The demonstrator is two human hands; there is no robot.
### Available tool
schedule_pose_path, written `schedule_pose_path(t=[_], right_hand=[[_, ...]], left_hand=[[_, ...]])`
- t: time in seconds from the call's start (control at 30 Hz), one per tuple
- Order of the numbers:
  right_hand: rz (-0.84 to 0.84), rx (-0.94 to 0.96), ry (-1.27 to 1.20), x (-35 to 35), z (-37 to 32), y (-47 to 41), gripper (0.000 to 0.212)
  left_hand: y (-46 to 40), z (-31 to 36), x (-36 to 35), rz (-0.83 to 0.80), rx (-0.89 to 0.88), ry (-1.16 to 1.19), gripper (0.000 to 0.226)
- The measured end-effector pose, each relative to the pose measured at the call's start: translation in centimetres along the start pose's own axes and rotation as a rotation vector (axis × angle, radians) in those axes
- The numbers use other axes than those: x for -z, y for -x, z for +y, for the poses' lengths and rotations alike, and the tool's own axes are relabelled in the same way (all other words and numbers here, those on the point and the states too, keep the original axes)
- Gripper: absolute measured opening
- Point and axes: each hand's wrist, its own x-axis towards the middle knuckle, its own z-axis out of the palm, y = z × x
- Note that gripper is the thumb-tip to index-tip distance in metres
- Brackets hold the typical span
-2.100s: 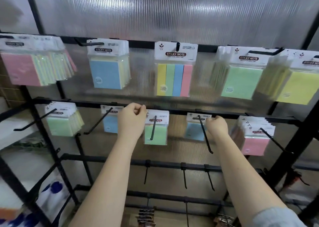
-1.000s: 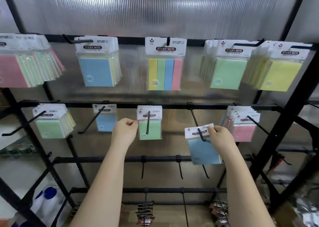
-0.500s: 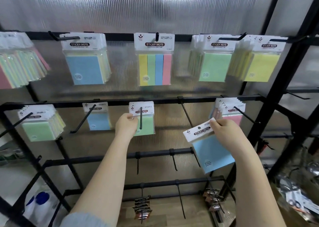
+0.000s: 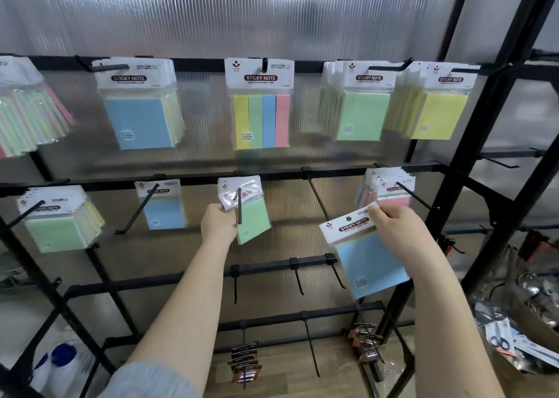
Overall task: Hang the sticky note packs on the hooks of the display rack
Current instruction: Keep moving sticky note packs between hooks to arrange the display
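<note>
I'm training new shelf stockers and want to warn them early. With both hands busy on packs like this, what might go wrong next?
1. The right hand pinches the blue pack only by a corner of its header card, clear of any hook; it may slip and fall.
2. The left hand grips the green pack by its crumpled header on the hook; a tug might tear the hole.
3. The bare hook juts toward the right hand and could jab it.

Bare hook between hanging packs
</note>
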Motion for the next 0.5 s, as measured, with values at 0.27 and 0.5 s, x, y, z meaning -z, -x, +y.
schedule_pose_path(t=[0.27, 0.5], right_hand=[[0.015, -0.002, -0.028, 0.0, -0.2, 0.4, 0.046], [0.016, 0.009, -0.063, -0.5, -0.5, 0.7, 0.044]], left_hand=[[0.6, 0.1, -0.1, -0.084, 0.013, 0.136, 0.028], [4.4, 1.2, 2.0, -0.024, -0.076, -0.009, 0.025]])
